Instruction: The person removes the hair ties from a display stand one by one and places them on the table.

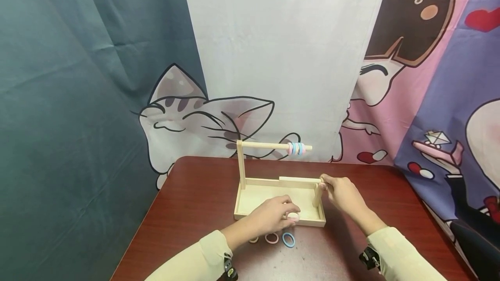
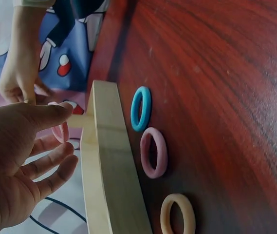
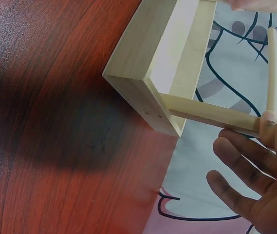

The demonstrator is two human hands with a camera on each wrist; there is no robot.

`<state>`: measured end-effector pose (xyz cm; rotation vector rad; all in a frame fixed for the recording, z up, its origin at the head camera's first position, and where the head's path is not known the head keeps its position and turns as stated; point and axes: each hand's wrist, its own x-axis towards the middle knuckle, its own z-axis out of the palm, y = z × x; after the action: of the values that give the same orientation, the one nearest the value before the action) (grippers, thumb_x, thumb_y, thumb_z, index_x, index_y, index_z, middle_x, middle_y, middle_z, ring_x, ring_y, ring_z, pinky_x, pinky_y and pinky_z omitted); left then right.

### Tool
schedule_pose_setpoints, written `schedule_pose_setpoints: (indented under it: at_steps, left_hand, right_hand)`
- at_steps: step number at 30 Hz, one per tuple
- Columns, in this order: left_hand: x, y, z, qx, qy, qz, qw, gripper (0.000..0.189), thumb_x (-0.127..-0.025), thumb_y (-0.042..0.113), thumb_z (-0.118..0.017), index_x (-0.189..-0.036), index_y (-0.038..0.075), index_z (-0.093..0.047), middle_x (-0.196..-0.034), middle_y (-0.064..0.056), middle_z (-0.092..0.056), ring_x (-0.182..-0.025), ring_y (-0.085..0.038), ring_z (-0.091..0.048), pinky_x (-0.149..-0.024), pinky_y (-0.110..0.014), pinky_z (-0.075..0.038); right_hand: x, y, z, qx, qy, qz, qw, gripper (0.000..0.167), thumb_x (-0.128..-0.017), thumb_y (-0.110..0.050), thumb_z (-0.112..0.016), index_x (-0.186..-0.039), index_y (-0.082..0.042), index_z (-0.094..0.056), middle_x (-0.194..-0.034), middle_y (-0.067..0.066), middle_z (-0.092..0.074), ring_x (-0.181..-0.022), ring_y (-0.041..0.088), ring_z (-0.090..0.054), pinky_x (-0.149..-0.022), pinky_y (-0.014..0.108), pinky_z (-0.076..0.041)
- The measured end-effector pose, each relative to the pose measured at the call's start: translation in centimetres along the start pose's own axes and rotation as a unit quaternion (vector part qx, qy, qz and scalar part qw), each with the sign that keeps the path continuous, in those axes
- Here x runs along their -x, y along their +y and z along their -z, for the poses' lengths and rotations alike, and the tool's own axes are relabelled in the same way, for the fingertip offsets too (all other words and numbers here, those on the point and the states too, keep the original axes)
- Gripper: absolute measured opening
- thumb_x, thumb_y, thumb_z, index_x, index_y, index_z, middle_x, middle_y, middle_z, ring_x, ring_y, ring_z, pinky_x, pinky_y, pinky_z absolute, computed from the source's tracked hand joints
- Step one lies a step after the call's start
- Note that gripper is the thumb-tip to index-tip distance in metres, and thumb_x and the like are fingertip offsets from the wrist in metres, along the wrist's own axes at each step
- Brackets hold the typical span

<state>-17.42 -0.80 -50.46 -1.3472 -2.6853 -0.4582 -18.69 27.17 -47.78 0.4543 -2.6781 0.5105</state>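
Note:
Between thumb and fingers, my left hand (image 1: 273, 214) pinches a pink ring (image 2: 61, 130) above the front edge of a wooden tray-like stand (image 1: 254, 200). My right hand (image 1: 343, 192) grips the top of the stand's shorter right post (image 3: 211, 114), where a bare horizontal rod (image 1: 298, 179) points left. The thumb and index finger are at that joint, while the other fingers are spread below it in the right wrist view. A taller left post (image 1: 241, 166) carries an upper rod (image 1: 265, 145) with several pink, blue and cream rings (image 1: 297, 148) near its free end.
On the brown table (image 1: 187, 203), in front of the stand, lie a blue ring (image 2: 140, 108), a pink ring (image 2: 154, 152) and a cream ring (image 2: 177, 214). A printed curtain (image 1: 289, 55) hangs behind the table's far edge.

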Motion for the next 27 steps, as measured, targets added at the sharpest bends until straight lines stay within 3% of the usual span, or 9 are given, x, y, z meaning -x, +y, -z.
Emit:
schedule_pose_setpoints:
  at_steps: [5, 10, 18, 27]
  left_hand:
    - [-0.1, 0.9, -0.7, -0.007, -0.016, -0.026, 0.9995, 0.031, -0.102, 0.035, -0.082, -0.131, 0.025, -0.079, -0.115, 0.010, -0.071, -0.084, 0.009, -0.055, -0.075, -0.005, -0.045]
    - [-0.2, 2.0, -1.4, -0.024, -0.036, -0.049, 0.9979, 0.029, -0.104, 0.039, -0.080, -0.129, 0.025, -0.080, -0.112, 0.011, -0.070, -0.089, 0.006, -0.060, -0.081, -0.009, -0.050]
    - [-0.4, 3.3, -2.1, -0.063, -0.069, -0.057, 0.9940, 0.027, -0.102, 0.041, -0.081, -0.126, 0.029, -0.080, -0.113, 0.013, -0.069, -0.094, 0.005, -0.065, -0.083, -0.009, -0.054]
    - [-0.5, 4.2, -3.0, -0.122, -0.071, -0.045, 0.9890, 0.025, -0.098, 0.046, -0.083, -0.122, 0.038, -0.080, -0.114, 0.018, -0.072, -0.098, 0.002, -0.066, -0.075, -0.014, -0.056]
  right_hand:
    - [0.2, 0.0, 0.0, 0.002, 0.003, -0.003, 1.0000, 0.019, -0.101, -0.008, -0.078, -0.091, -0.016, -0.064, -0.067, -0.002, -0.049, -0.062, 0.020, -0.047, -0.055, 0.039, -0.042]
    - [0.1, -0.1, 0.1, 0.002, 0.003, -0.003, 1.0000, 0.020, -0.100, -0.008, -0.078, -0.090, -0.016, -0.062, -0.067, -0.001, -0.049, -0.062, 0.021, -0.046, -0.054, 0.040, -0.041]
    - [0.1, 0.1, 0.0, 0.004, 0.002, -0.008, 1.0000, 0.018, -0.101, -0.009, -0.078, -0.092, -0.016, -0.064, -0.067, -0.001, -0.050, -0.061, 0.021, -0.045, -0.054, 0.039, -0.040]
    - [0.2, 0.0, 0.2, 0.001, -0.008, -0.015, 0.9999, 0.019, -0.103, -0.012, -0.077, -0.091, -0.017, -0.063, -0.067, -0.001, -0.049, -0.062, 0.021, -0.046, -0.054, 0.038, -0.039]
